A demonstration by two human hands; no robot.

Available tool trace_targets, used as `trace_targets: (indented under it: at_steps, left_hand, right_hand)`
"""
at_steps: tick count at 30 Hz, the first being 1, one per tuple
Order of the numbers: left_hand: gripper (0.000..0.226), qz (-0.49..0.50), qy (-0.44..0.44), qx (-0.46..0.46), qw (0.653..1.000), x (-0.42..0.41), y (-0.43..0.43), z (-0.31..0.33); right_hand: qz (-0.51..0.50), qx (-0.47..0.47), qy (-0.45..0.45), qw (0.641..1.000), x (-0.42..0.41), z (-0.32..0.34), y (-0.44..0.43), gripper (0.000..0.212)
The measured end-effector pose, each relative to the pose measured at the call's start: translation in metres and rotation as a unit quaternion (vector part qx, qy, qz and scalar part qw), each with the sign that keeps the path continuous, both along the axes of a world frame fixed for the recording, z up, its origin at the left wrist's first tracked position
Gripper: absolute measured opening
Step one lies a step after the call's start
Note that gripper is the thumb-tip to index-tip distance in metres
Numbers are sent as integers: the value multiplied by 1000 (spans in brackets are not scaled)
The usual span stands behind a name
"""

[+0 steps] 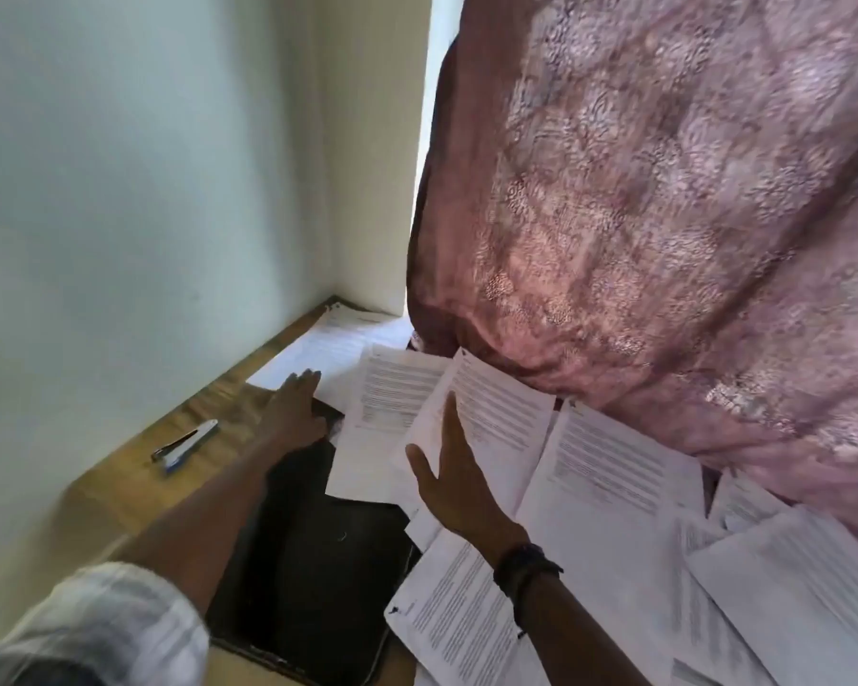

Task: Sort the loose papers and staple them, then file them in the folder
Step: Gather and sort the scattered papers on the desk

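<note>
Sorting stage imo: left grip lies flat on the far sheet, right grip spread flat on a printed page, both holding nothing, so next up is gathering matching pages.

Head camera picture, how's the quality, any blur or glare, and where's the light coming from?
Head view: daylight enters through the gap beside the curtain, which glows pink; the sleeve at bottom left is smeared by blur; print on the papers is too soft to read; no harsh glare.
</note>
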State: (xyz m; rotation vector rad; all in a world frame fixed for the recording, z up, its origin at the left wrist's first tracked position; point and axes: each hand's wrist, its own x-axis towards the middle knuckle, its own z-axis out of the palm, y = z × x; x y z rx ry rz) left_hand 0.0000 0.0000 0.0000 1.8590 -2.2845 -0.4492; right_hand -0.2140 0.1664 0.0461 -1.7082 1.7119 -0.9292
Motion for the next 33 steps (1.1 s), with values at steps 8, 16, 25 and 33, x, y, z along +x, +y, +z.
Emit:
trace_targets:
  at_steps: [8,16,25,33]
  left_hand:
    - [44,-24,16,-2,1000,3,-14,-11]
    - [47,186,199,-341,900,20,22,48]
    - [29,27,176,-575,799,-35,124,119]
    - [26,-196,142,-509,826,-116,225,84]
  right_hand:
    - [0,66,22,998,-2,-30,-8,83]
    - [19,134,-95,986,3,-11,-24,82]
    - [36,177,-455,872,-19,73,-16,70]
    - [4,130,-436,891,-113,82,53,39]
